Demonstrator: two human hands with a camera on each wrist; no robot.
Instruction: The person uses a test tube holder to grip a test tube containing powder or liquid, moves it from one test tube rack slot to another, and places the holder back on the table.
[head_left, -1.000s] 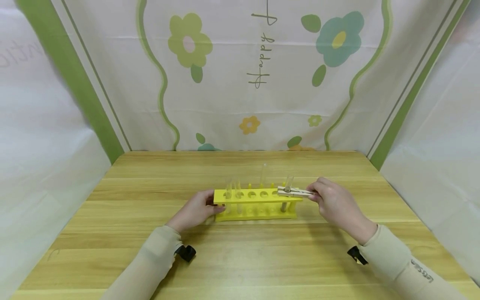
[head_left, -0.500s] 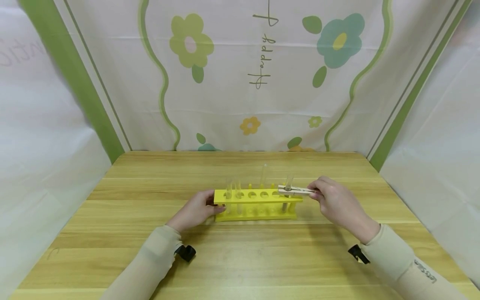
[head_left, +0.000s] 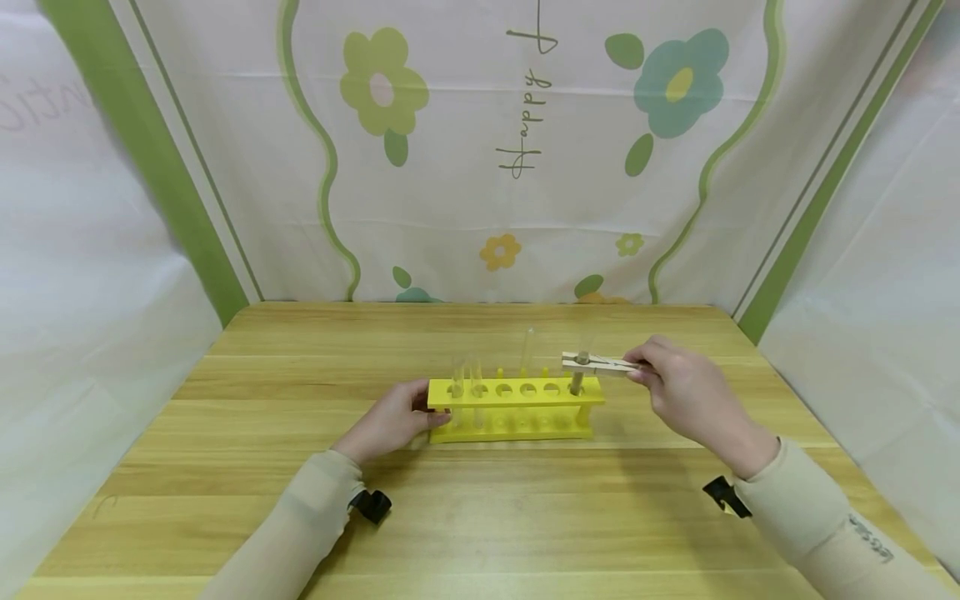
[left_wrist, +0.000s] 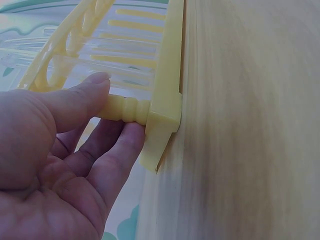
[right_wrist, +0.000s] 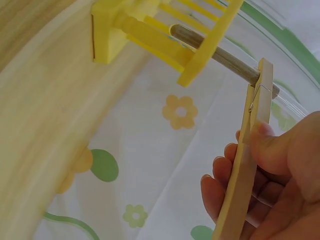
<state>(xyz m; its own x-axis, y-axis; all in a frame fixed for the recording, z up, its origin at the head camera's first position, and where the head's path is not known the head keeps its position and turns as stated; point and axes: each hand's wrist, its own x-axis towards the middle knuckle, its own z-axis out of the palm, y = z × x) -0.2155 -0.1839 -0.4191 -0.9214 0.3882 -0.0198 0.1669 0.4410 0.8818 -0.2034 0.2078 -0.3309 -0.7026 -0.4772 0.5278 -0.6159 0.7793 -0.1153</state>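
A yellow test tube rack [head_left: 517, 402] stands on the wooden table. My left hand [head_left: 390, 421] grips its left end, and in the left wrist view the thumb and fingers are around the yellow end post [left_wrist: 134, 110]. My right hand [head_left: 693, 404] holds a wooden test tube clamp [head_left: 611, 367] by its handle. The clamp's far end is closed around a test tube [right_wrist: 232, 64] with grey-brown contents. That tube is partly raised, its lower end still passing through the rack's rightmost hole. In the right wrist view the thumb presses on the clamp below its wire spring.
Two clear test tubes [head_left: 476, 377] stand in the leftmost holes. Another clear tube [head_left: 528, 350] rises at the back of the rack, over a peg. Wooden tabletop [head_left: 480, 517] stretches around the rack, and a patterned cloth [head_left: 450, 167] hangs behind it.
My right hand has risen slightly and shifted right, lifting the clamp and the filled test tube up through the rack's hole. The left hand and the rack have stayed in place.
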